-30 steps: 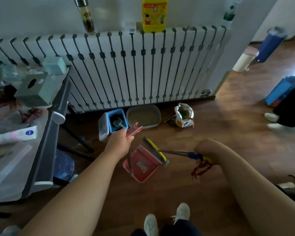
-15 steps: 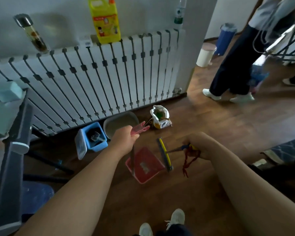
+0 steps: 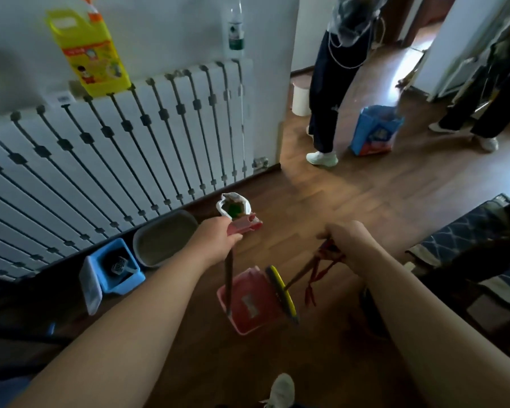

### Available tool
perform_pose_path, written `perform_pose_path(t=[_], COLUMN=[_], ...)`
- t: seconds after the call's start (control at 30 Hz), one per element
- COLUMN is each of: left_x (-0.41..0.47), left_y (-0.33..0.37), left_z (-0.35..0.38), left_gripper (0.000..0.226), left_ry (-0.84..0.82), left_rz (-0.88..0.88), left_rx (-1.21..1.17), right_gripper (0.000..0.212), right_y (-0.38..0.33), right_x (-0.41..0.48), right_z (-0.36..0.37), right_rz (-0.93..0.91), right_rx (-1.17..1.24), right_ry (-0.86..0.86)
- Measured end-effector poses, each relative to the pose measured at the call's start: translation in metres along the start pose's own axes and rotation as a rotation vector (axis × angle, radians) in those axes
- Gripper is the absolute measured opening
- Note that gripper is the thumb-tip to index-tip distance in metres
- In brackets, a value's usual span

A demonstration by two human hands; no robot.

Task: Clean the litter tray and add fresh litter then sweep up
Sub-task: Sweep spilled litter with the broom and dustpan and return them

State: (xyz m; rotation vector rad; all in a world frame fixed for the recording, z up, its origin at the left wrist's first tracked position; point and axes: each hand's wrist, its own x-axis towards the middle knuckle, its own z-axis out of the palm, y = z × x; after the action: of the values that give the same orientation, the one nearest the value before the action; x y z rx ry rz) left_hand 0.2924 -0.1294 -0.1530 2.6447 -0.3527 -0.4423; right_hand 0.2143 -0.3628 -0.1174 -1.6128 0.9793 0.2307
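Note:
My left hand point(image 3: 215, 240) grips the pink handle of a long-handled red dustpan point(image 3: 252, 301), whose pan hangs just above the wooden floor. My right hand point(image 3: 346, 240) grips the top of a broom handle with red cord loops; the yellow broom head point(image 3: 281, 291) lies against the pan's right edge. A grey litter tray point(image 3: 165, 237) sits on the floor against the radiator, left of my left hand. Next to it stands a blue box point(image 3: 117, 267) with a white scoop inside and its lid open. A white bag point(image 3: 234, 206) with green contents stands behind my left hand.
A white radiator point(image 3: 115, 160) carries a yellow jug point(image 3: 89, 51) and a clear bottle point(image 3: 234, 28). Two people stand at the back right beside a blue litter bag point(image 3: 376, 131) and a white bin point(image 3: 301, 98). A patterned rug point(image 3: 465, 251) lies at right. My shoe point(image 3: 281, 390) shows below.
The view has swung to the right, bringing the doorway and the people into sight. Both hands keep their hold. The broom head now lies closer against the dustpan.

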Motion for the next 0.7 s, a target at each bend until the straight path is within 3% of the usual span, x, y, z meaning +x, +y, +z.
perform_pose_path(t=[0.17,0.43,0.57,0.7], left_x=[0.026,0.066,0.088,0.114], left_y=[0.042,0.108,0.136,0.155], left_z=[0.014,0.026,0.032,0.034], left_gripper=[0.014,0.020,0.015,0.017], left_ry=[-0.065,-0.166,-0.221,-0.264], left_rz=[0.063,0.200,0.264,0.361], left_rx=[0.006,0.064,0.098,0.145], right_gripper=[0.001,0.014,0.009,0.020], right_y=[0.000,0.010,0.018,0.023], right_x=[0.009,0.026,0.040,0.056], right_z=[-0.033,-0.081,-0.097,-0.110], right_rz=[-0.107,-0.265,-0.280,-0.274], right_rx=[0.031,-0.011,-0.030,-0.058], right_ry=[0.096,0.366,0.476,0.567])
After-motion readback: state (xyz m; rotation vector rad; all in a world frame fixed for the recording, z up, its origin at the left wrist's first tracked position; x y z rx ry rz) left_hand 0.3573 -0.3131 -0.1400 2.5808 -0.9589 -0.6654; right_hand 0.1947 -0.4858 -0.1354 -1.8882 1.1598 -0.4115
